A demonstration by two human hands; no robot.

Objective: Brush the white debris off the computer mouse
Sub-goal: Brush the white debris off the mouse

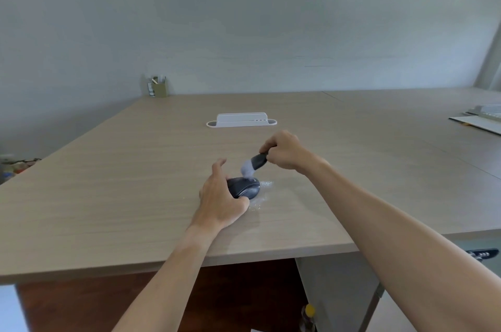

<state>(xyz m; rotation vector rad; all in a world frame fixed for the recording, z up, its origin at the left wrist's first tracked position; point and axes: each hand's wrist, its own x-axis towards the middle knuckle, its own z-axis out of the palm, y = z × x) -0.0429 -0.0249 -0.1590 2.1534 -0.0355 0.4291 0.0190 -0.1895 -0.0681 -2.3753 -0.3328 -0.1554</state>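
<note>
A dark grey computer mouse (245, 187) lies on the wooden desk (135, 169) near its front edge. My left hand (218, 200) grips the mouse from its left side, thumb at the near end. My right hand (283, 151) holds a small brush (254, 165) with a black ferrule and pale bristles. The bristle tips touch the top far end of the mouse. White debris (264, 190) is scattered on the desk to the right of the mouse and in front of it.
A white slotted stand (241, 120) lies further back on the desk. A pen holder (158, 86) stands at the far left corner by the wall. Papers and a tray (479, 120) sit at the right edge. A bottle (309, 315) stands under the desk.
</note>
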